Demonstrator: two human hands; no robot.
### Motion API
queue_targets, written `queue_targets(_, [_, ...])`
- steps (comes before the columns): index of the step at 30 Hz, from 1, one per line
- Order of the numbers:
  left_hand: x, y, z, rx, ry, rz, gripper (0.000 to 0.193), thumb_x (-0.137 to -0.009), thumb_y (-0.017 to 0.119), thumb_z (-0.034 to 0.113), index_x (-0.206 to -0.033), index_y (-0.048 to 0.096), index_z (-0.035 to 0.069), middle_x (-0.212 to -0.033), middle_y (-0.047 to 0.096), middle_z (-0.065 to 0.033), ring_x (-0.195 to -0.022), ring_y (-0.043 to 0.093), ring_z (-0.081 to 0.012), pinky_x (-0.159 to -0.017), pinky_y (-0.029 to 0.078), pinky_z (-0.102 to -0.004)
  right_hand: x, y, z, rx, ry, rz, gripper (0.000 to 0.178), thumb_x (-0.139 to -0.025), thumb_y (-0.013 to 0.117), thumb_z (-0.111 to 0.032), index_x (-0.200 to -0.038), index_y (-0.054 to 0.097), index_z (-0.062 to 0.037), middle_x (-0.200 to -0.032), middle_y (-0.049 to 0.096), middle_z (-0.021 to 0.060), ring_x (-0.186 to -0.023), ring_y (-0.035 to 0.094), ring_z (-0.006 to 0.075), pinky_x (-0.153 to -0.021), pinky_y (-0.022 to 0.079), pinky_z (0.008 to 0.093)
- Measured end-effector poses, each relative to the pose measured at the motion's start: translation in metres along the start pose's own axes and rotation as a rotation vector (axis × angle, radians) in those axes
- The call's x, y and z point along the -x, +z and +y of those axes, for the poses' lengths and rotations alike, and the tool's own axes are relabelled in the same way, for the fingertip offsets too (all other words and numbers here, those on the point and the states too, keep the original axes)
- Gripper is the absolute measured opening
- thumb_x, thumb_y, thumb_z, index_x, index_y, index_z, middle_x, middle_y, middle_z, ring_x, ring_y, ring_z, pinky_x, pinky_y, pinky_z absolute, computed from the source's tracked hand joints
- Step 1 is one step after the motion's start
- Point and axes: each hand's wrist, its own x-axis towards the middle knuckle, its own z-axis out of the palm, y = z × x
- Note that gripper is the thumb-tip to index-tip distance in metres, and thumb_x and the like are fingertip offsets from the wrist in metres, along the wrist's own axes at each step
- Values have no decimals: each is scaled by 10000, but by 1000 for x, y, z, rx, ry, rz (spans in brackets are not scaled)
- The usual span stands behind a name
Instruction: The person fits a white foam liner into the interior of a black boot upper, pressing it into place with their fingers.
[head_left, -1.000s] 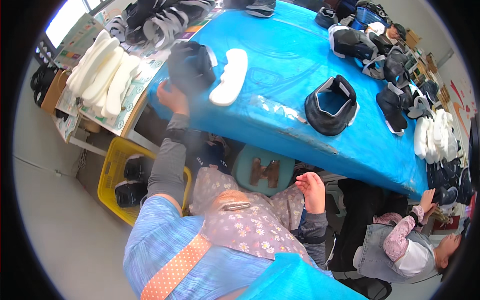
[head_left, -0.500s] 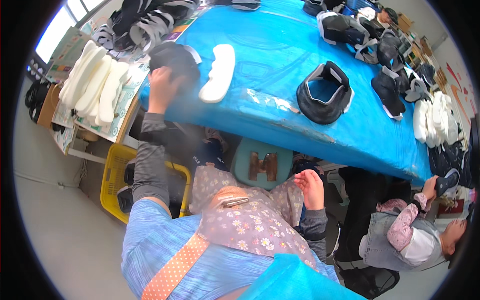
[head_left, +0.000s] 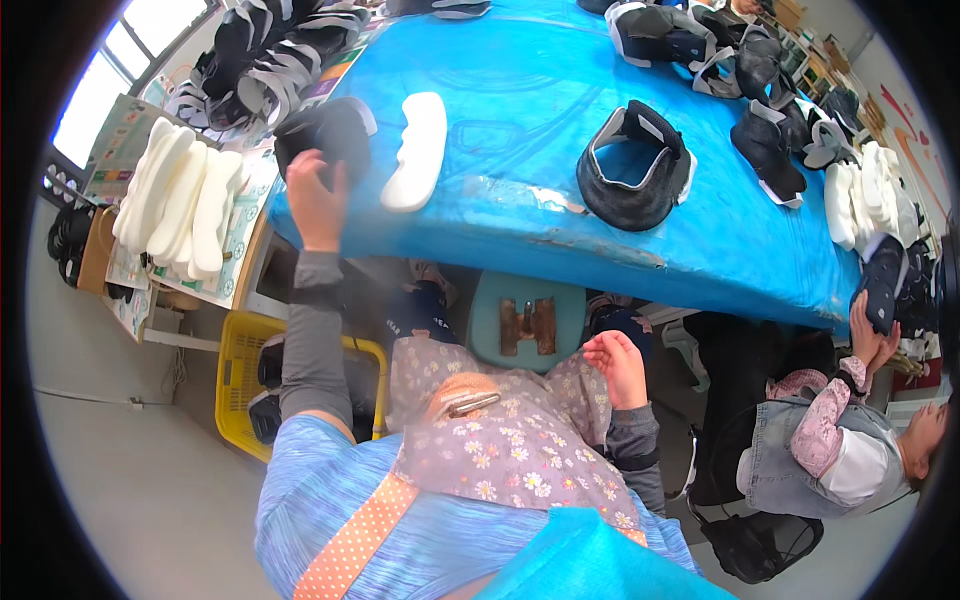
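A black shoe upper (head_left: 342, 130) with a pale grey edge rests near the left corner of the table. My left hand (head_left: 318, 205) is at its near side, fingers bent and thumb apart; the fingertips overlap the upper in view, and I cannot tell whether they touch it. Just to the right lies a white, foot-shaped form (head_left: 418, 150). Above my lap, my right hand (head_left: 622, 372) hangs loosely curled, fingers slightly apart, with nothing visible in it. Another black upper (head_left: 628, 195) stands farther right, its opening facing up.
The table has a blue cover (head_left: 500, 120). White forms (head_left: 180, 200) are stacked on a side table at left, with dark uppers (head_left: 270, 60) behind. A yellow basket (head_left: 232, 385) sits below. At right, a co-worker's hands (head_left: 872, 340) hold a dark shoe (head_left: 882, 285).
My left hand has drawn back slightly toward me from the upper, which stays in place. My right hand has barely moved. The co-worker now has both hands at the dark shoe.
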Motion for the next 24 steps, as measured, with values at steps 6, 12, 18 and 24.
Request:
queue_targets(6, [22, 25, 67, 334, -120, -571, 433, -786, 794, 216, -1111, 585, 21, -1197, 609, -148, -1097, 585, -352, -939, 473, -414, 1, 2, 1, 12, 15, 11, 158, -1009, 539, -181, -979, 606, -42, -922, 697, 104, -798, 667, 154, -745, 541, 275])
queue_targets(12, [35, 16, 56, 355, -33, -501, 459, -681, 758, 58, -1120, 628, 46, -1175, 629, -134, -1077, 590, -347, -933, 476, -409, 3, 13, -6, 64, 3, -19, 135, -1003, 548, -153, -980, 600, -31, -918, 690, 96, -816, 667, 155, -768, 547, 283])
queue_targets(18, [0, -34, 136, 402, 52, -390, 522, -634, 767, 1, -1128, 673, 141, -1191, 630, -64, -1143, 577, -280, -1093, 328, -477, -7, 42, -40, 573, -512, -58, 131, -922, 643, -41, -1034, 590, -1, -923, 682, 61, -831, 640, 127, -786, 517, 266])
queue_targets(24, [27, -36, 196, 775, 21, -440, 531, -723, 736, 31, -1232, 623, 131, -1223, 595, -119, -1106, 589, -320, -918, 510, -412, -17, 143, -78, 1164, -1272, -102, 755, -765, 809, -128, -1404, 414, -50, -1478, 394, 229, -1309, 455, 415, -1057, 420, 464])
